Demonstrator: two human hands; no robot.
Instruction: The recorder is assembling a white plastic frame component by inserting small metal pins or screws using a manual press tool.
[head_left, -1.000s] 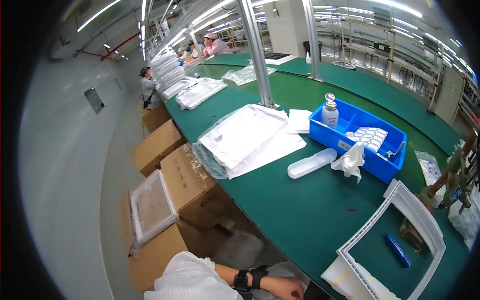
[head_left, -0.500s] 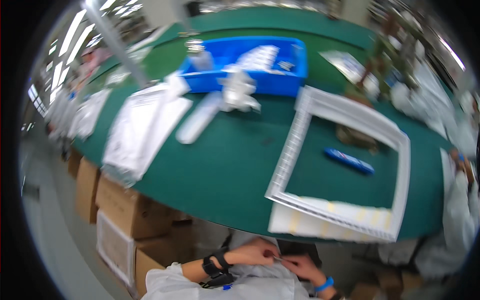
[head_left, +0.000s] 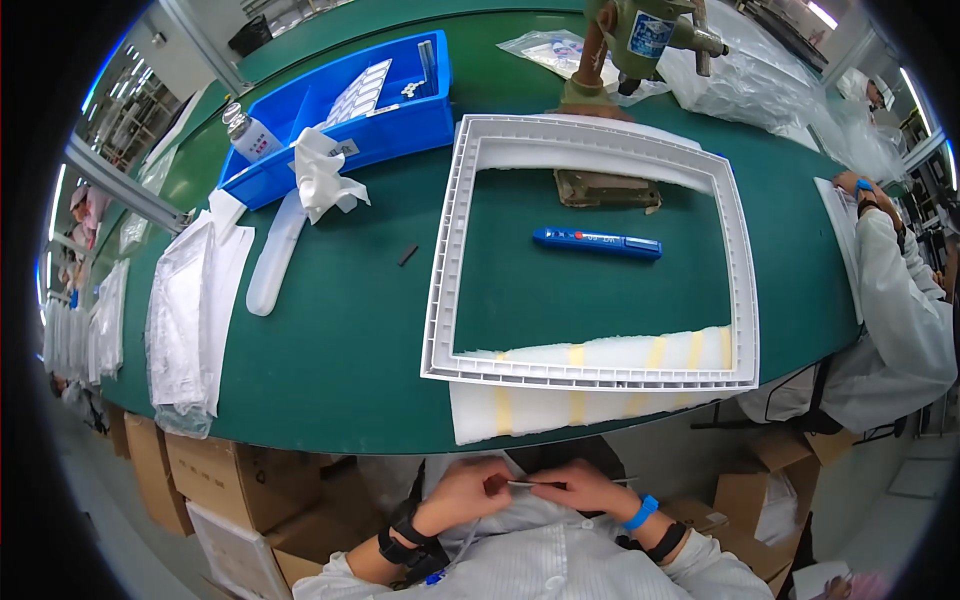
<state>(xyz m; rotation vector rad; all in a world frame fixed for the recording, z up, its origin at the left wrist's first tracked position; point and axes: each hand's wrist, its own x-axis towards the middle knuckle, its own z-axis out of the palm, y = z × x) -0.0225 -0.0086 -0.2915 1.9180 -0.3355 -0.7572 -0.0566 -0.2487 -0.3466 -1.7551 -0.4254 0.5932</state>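
Low in front of my body, my left hand (head_left: 465, 497) and my right hand (head_left: 583, 487) are closed in pinches, with a small gap between them. A thin greyish strip (head_left: 521, 484) bridges that gap, held at both sides; its exact kind is too small to tell. Beyond my hands, a white rectangular plastic frame (head_left: 441, 290) lies on the green table, its front side on a white foam sheet with yellow stripes (head_left: 540, 408). Inside the frame's opening lies a blue pen-shaped tool (head_left: 597, 243). Left of the frame is a small dark strip (head_left: 407, 255).
A blue divided bin (head_left: 400, 122) holds a bottle (head_left: 252, 136) and a white sheet. Crumpled tissue (head_left: 322, 178), a translucent tube (head_left: 275, 262) and bagged papers (head_left: 185, 320) lie left. A green press (head_left: 640, 45) stands behind the frame. A co-worker's arm (head_left: 885, 255) is at right.
The view has turned and sharpened, so the frame and bin appear further left. Both hands remain low before my body; the strip between them shows more clearly now.
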